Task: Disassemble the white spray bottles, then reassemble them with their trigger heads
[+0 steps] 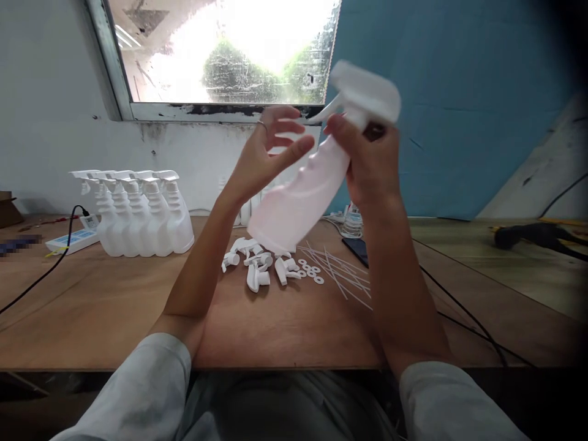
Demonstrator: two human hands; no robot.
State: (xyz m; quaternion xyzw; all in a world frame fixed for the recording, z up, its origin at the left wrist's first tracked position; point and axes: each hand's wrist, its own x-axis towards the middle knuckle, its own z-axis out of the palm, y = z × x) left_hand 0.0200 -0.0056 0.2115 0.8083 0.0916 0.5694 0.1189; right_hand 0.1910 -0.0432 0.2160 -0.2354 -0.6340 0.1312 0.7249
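Observation:
A white spray bottle with its trigger head on is held up, tilted, above the table. My right hand grips it around the neck, just under the head. To the left of the neck, my left hand is raised with its fingers apart and nothing in it. Loose white trigger heads lie on the table below the bottle. Beside them are several white washers and several thin white tubes.
Several white spray bottles with heads stand in a row at the left. A power strip with a black cable lies beyond them. At the back are a clear bottle and a dark phone-like object. Black cables cross the table's right side.

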